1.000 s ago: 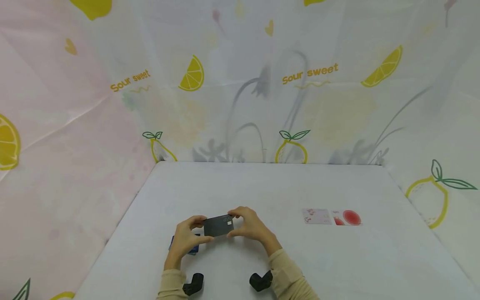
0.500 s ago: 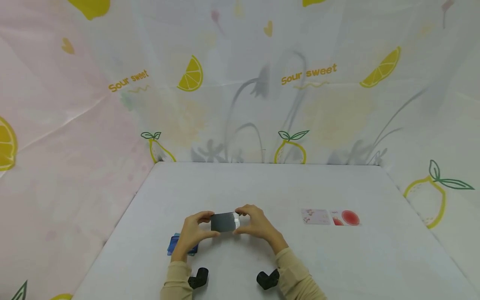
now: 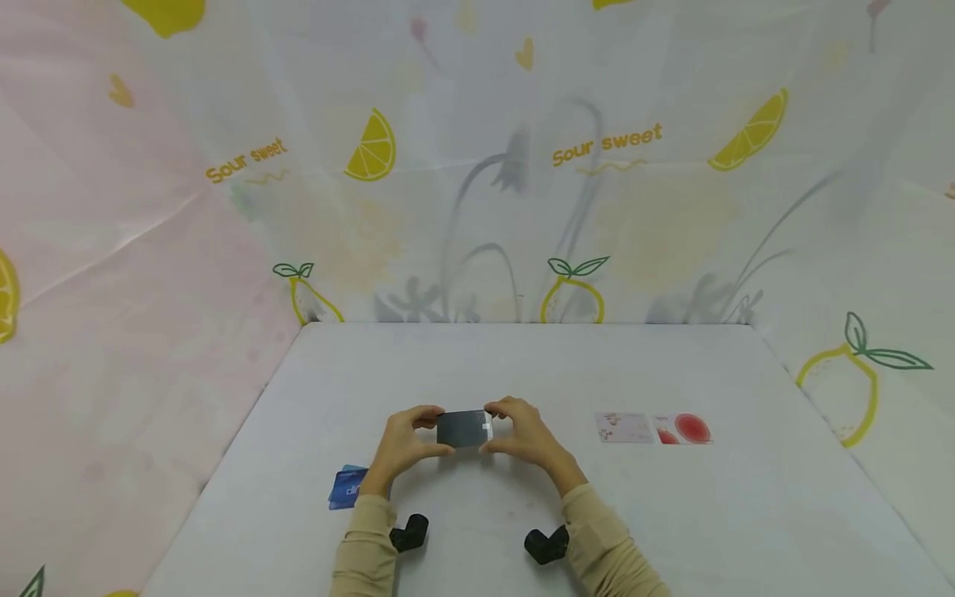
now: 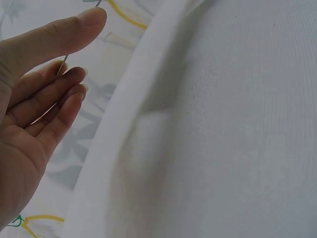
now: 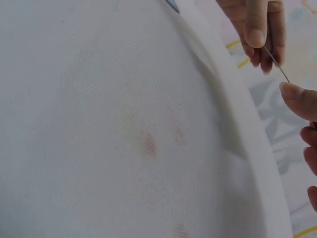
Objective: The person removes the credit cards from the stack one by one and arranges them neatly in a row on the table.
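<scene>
A dark grey card (image 3: pixel 460 429) with a small pale square near its right end is held up over the white table, its face toward the head camera. My left hand (image 3: pixel 403 444) pinches its left end between thumb and fingers. At the opposite end my right hand (image 3: pixel 528 435) pinches it the same way. Seen edge-on in the right wrist view, the card (image 5: pixel 276 64) is a thin line between the left hand (image 5: pixel 257 29) and the right thumb (image 5: pixel 297 99). The left wrist view shows the left hand (image 4: pixel 44 89) with the card's thin edge behind the thumb.
Overlapping blue cards (image 3: pixel 346 487) lie left of the left forearm, partly hidden by it. Side by side at the right lie a pale pink patterned card (image 3: pixel 622 428) and a red-and-white card (image 3: pixel 683 429). Black wrist devices (image 3: pixel 409 533) sit at both cuffs. Lemon-printed cloth walls surround the white table (image 3: pixel 522 365).
Both hands have carried the grey card to the right and slightly farther up the table. More of the blue cards shows now. The view has shifted slightly.
</scene>
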